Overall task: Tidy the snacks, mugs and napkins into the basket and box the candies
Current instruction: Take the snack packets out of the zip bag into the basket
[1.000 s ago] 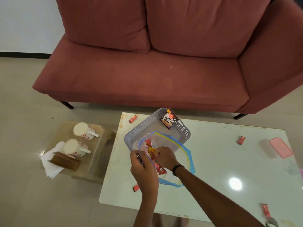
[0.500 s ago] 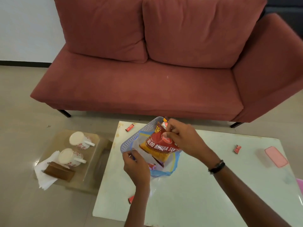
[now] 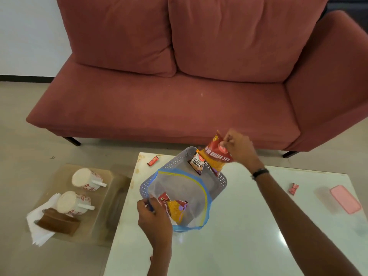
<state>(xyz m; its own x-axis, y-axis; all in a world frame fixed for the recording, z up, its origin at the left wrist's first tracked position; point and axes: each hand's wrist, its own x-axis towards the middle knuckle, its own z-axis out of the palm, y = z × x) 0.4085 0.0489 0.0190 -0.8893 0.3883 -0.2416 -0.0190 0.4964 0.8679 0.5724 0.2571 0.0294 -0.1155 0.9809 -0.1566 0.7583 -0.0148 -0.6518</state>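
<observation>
My right hand pinches the top of a red sev snack packet and holds it over the far corner of the grey perforated basket. A salted peanuts packet leans inside that corner. My left hand grips the near edge of a clear zip bag with a blue and yellow seal, which lies across the basket. Another red snack packet is inside the bag. Two red candies lie on the white table: a candy at the far left corner and a candy to the right.
A low side table on the left carries two floral mugs, white napkins and a brown wooden holder. A pink box lid lies at the table's right. A red sofa stands behind.
My right hand has drawn the sev packet out of the zip bag and carried it up and away to the basket's far corner. My left hand has kept hold of the bag.
</observation>
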